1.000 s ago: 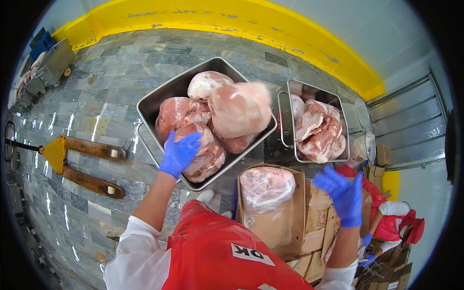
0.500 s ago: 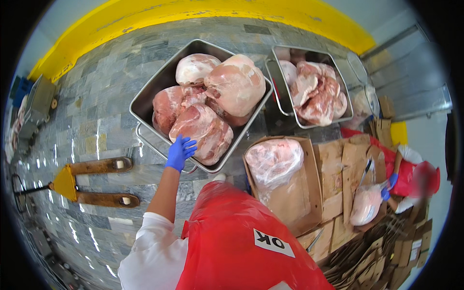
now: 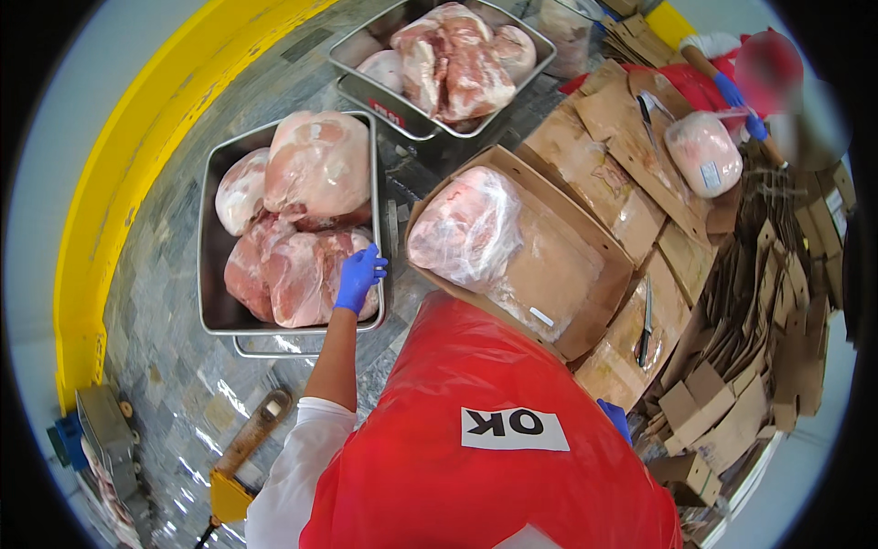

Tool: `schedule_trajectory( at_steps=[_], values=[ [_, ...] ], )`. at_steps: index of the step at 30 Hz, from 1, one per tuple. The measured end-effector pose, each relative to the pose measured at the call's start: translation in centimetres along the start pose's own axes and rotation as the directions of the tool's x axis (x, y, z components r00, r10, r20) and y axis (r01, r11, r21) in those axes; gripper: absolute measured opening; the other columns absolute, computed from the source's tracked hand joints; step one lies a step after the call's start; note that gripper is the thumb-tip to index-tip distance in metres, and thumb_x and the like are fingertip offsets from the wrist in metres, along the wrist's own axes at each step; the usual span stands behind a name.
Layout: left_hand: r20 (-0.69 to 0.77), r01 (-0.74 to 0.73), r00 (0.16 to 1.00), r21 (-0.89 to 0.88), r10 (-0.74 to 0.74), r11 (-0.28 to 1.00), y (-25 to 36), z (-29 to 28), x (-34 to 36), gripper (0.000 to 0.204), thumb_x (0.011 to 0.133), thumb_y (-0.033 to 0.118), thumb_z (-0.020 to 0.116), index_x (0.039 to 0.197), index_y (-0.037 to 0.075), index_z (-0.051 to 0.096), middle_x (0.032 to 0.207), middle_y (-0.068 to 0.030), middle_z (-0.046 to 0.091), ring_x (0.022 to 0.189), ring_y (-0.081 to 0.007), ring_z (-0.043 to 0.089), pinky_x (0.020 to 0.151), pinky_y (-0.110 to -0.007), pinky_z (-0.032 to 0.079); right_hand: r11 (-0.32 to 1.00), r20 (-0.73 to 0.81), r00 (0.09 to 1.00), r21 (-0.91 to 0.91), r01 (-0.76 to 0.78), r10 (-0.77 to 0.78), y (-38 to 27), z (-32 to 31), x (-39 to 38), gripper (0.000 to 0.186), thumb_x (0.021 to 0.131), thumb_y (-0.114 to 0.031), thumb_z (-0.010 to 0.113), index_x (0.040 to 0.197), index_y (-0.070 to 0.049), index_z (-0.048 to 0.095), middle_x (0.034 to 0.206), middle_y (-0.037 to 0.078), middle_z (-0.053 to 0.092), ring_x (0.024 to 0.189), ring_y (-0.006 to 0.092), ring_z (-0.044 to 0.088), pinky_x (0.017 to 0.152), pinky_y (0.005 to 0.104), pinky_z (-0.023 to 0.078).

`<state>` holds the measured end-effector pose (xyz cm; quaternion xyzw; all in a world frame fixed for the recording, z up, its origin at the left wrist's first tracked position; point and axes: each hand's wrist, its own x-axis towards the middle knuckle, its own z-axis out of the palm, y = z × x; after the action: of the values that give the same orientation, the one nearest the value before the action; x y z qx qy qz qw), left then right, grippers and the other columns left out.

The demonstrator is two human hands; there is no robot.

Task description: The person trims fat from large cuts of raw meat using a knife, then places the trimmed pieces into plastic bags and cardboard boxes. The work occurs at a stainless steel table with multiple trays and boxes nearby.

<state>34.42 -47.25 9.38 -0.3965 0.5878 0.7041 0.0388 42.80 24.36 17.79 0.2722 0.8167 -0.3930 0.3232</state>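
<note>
A: Okay, your left hand (image 3: 359, 277), blue glove, fingers spread flat on a raw meat cut (image 3: 306, 274) at the near right corner of the steel tray (image 3: 206, 242). An open palm pressing, not a closed grip; looks like you're steadying or nudging it.

B: Right hand?

A: Your right hand (image 3: 615, 418) is mostly hidden behind your red apron (image 3: 494, 439); only a bit of blue glove shows, so I can't tell its grip.

B: Containers?

A: That tray holds several big pink cuts, piled. A second steel tray (image 3: 361, 87) beyond it is also full. The open cardboard box (image 3: 558, 274) just right of your hand holds one bagged cut (image 3: 466, 229), pushed to its far end. A knife (image 3: 646, 320) lies on flattened cardboard nearby.
</note>
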Motion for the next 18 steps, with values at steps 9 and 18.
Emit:
schedule_trajectory(
  at_steps=[9,18],
  values=[
    [0.159,-0.254,0.965,0.775,0.210,0.578,-0.8,5.5,-0.2,0.053,0.097,0.049,0.056,0.120,0.004,0.069,0.114,-0.0204,0.071,0.108,-0.0364,0.068,0.094,-0.043,0.052,0.962,-0.019,0.996,-0.257,-0.089,0.087,8.9,-3.0,1.2,0.040,0.099,-0.034,0.062,0.106,0.004,0.071,0.084,0.010,0.071,0.072,0.0179,0.063,0.068,0.0343,0.052],
    [-0.023,-0.060,0.989,0.838,0.145,0.542,-3.0,5.9,-7.2,0.065,0.097,0.056,0.051,0.130,0.001,0.062,0.125,-0.0231,0.066,0.116,-0.0393,0.063,0.101,-0.047,0.049,0.957,0.107,0.981,-0.221,0.185,-0.165,-0.9,-6.1,15.5,0.047,0.099,-0.038,0.060,0.112,0.006,0.069,0.092,0.017,0.073,0.078,0.0228,0.066,0.075,0.0386,0.053]
  ],
)
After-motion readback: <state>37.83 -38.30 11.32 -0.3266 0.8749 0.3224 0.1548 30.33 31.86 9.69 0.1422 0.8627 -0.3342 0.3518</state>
